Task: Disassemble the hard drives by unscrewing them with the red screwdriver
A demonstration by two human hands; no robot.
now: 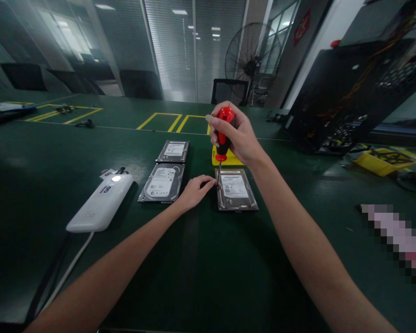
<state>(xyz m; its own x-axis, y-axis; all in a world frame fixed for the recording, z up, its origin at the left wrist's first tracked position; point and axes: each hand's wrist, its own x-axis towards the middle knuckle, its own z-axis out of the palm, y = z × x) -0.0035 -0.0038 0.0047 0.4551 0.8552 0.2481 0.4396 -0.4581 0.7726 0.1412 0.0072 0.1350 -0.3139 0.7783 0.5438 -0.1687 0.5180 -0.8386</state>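
A red-and-black screwdriver (223,147) stands nearly upright in my right hand (239,134), its handle wrapped by my fingers. The shaft reaches down to the left edge of a hard drive (236,189) that lies label up on the table. My left hand (196,190) rests beside that edge, thumb and forefinger brought together close to the screwdriver's tip. Whatever those fingertips pinch is too small to make out. To the left lie two more hard drives, a nearer one (162,182) and a farther one (173,151), end to end. A yellow object (215,158) sits behind the drive, partly hidden by my right hand.
A white power bank (102,203) marked 18 lies at left with cables running toward me. At right stand an open black computer case (319,97) and a yellow bin (381,162) with dark parts in it. A pixelated object (398,236) is nearer. Yellow tape outlines mark the green table (201,277).
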